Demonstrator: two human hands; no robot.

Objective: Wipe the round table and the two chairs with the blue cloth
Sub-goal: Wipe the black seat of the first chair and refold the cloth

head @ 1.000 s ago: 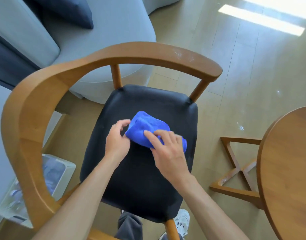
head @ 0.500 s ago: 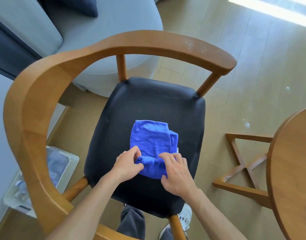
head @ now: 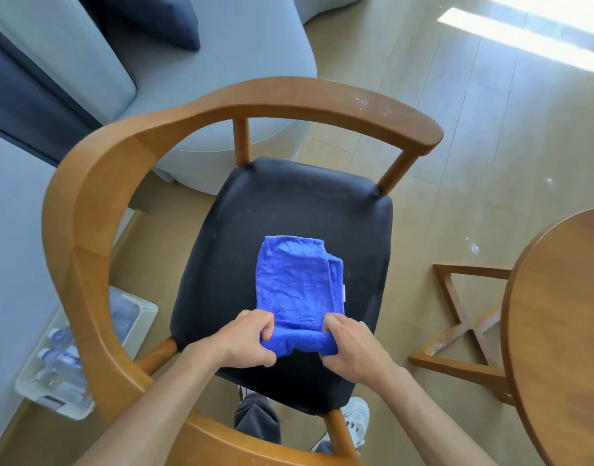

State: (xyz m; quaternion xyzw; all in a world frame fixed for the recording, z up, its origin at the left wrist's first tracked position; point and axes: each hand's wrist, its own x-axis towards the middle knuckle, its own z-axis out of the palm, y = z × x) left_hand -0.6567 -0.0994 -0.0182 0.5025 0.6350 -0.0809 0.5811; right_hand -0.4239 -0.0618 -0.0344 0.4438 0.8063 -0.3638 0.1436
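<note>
Now at the chair (head: pixel 87 230): cloth (head: pixel 297 284) lies folded flat on the black seat (head: pixel 288 203). Left hand (head: pixel 245 341) and right hand (head: pixel 352 348) each pinch its near edge, fingers curled round the fold. Step looks like folding or readying the cloth for a seat wipe. Next move likely calls for one flat hand pressing down and sweeping. Table (head: pixel 557 331) sits at right, apart.

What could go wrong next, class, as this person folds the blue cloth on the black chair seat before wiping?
1. Both hands, left hand and right hand, grip only the near edge of the blue cloth; the loose far layers could unfold or bunch.
2. The white specks on the chair's armrest may be missed if only the seat gets wiped.
3. The cloth lies near the seat's front edge and might slip off.
</note>
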